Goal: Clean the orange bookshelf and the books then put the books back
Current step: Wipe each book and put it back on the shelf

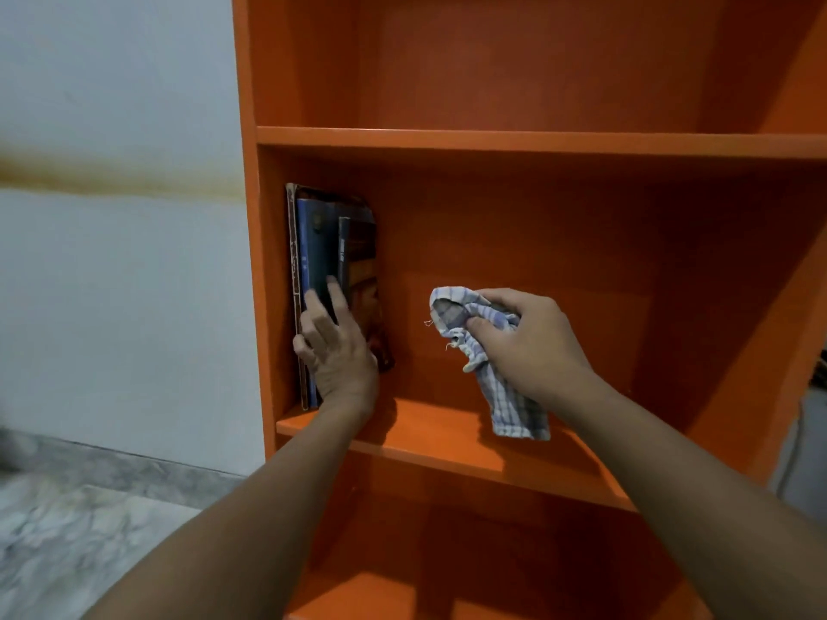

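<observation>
- The orange bookshelf (537, 140) fills most of the view. Its top and right side are cut off by the frame, and the forearms hide much of the lowest compartment.
- The books (322, 243) stand upright at the far left of the middle compartment, against the left side panel. There seem to be three: a worn tan spine outermost, a blue one, and a shorter one with a reddish-brown cover. The lettering is too blurred to read.
- The left hand (335, 346) lies over the lower part of the books, its back to the camera. Its fingers are spread and fairly straight, resting on the spines. The thumb is out of sight, so whether it hooks round the right-hand cover cannot be told.
- The right hand (532, 337) is closed around a checked cloth (510, 396) (pale blue and white). The cloth is bunched between thumb and curled fingers near the middle of the same compartment, well apart from the books.
- One end of the cloth hangs down towards the shelf board. Whether it touches the board is hard to make out.
- The upper compartment is in shadow.
- Left of the bookshelf is a pale wall (121, 284) with a brownish horizontal stain, and below it a grey marbled floor (67, 530).
- A grey shape at the right edge is cut off and too dim to identify.
</observation>
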Tool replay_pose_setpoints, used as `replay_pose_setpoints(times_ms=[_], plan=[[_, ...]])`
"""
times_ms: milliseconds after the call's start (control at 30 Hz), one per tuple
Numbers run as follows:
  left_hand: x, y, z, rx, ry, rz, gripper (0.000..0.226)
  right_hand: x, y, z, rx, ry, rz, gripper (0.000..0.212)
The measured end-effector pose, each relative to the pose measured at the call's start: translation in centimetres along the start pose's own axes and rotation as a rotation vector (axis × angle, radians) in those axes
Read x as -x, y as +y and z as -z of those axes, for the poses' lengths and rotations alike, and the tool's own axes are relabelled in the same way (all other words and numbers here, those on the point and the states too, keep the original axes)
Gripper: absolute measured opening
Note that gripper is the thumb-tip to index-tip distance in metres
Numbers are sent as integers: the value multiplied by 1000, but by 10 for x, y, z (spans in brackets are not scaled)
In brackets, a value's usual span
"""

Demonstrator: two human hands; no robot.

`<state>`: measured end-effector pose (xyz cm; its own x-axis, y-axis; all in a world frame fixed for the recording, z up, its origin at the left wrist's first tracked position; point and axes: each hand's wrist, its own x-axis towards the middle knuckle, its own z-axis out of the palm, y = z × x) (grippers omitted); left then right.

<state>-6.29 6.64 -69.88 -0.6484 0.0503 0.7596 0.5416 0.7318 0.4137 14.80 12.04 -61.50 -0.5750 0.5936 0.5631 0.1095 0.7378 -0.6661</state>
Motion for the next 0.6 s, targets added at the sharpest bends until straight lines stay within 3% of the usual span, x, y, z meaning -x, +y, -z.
replay_pose_setpoints(times_ms=[67,133,167,233,333,400,500,600], plan=[[-2,-12,-7,-224,9,-222,140,-4,5,-7,-17,-14,-18,29],[-5,-21,-14,-377,-61,-459,123,-6,5,-14,-30,-24,-42,32],[-9,-23,-17,-410,-130,-489,113,-8,5,-18,-24,-26,-51,33],[-15,-21,-19,-489,-216,-439,106,-11,4,-25,-17,-30,-70,31],[-18,-18,-22,-525,-268,-411,101,-12,0,-32,-1,-30,-109,9],[-20,-17,-21,-543,-280,-417,100,-13,0,-34,-5,-26,-98,18],[-22,-16,-8,-589,-312,-449,98,-10,2,-35,-18,-20,-117,13],[-22,-15,9,-563,-340,-504,91,-1,4,-37,-10,8,-160,30]])
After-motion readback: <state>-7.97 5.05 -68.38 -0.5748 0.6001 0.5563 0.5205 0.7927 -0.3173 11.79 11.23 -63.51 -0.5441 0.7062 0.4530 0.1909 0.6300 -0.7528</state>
